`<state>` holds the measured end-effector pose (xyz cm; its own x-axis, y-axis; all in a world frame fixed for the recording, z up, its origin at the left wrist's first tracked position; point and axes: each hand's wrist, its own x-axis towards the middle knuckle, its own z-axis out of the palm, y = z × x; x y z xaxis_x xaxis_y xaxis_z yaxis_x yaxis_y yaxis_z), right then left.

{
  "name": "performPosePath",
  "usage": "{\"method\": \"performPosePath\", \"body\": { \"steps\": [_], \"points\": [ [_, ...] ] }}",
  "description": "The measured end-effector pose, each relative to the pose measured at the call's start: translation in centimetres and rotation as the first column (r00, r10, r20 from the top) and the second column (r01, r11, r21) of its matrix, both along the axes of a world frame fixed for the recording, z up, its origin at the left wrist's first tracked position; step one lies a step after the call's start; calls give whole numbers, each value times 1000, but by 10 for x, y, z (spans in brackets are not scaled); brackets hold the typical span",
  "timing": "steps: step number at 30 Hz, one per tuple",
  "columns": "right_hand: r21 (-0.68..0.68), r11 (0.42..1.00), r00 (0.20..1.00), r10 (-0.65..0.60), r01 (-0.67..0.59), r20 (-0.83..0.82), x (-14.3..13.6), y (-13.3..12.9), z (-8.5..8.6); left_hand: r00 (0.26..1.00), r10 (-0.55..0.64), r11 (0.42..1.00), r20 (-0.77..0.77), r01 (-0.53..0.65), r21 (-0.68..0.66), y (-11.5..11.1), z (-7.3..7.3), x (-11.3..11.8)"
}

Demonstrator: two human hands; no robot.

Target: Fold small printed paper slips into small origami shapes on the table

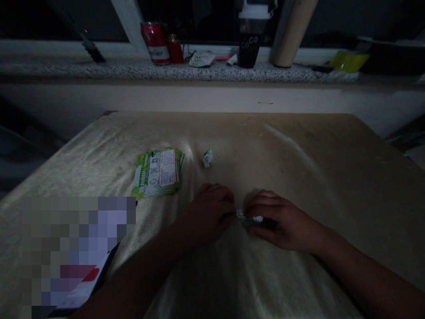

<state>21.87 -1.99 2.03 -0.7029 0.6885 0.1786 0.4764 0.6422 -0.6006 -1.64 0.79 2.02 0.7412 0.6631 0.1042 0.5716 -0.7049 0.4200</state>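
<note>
Between my two hands, low over the cloth-covered table, is a small folded piece of printed wrapper (244, 218), white, green and dark. My right hand (280, 217) is closed round its right part, thumb below and fingers above. My left hand (214, 208) has curled fingers and meets the wrapper's left end; the thumb and fingertips there are mostly hidden in shadow. A stack of flat green printed packets (159, 173) lies to the left beyond my left hand. Farther out, a small folded wrapper piece (207, 157) stands on the cloth, apart from both hands.
A lit screen device (79, 288), partly pixelated, lies at the table's (299, 155) left front, by my left forearm. On the stone windowsill (212, 74) stand a red can (155, 44), a red lighter-like object (175, 49), a lidded dark cup (249, 42) and a tan cylinder (294, 33).
</note>
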Motion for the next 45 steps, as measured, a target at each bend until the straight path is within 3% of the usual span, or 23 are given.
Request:
{"method": "performPosePath", "body": {
  "steps": [4, 10, 15, 22, 32, 45],
  "points": [
    [97, 994, 995, -60, 52, 84, -6, -6, -5, 997, 68, 998, 27, -68, -11, -1, -3, 2],
    [117, 991, 985, -77, 59, 156, -10, -11, -4, 976, 215, 971, 46, -208, -121, 0, -11, 9],
    [122, 992, 985, -60, 40, 160, -9, -11, -5, 938, 346, 925, 20, -337, -177, 2, -7, 17],
    [136, 990, 984, -59, 36, 168, -9, -10, -5, 902, 430, 879, 23, -413, -237, 3, -5, 22],
    [144, 987, 982, -91, 67, 168, -10, -12, -6, 904, 424, 885, 49, -403, -231, 5, -6, 18],
    [197, 978, 951, -129, 74, 282, -11, -19, -1, 920, 390, 909, 30, -380, -173, 8, -7, 13]
  ]
}}
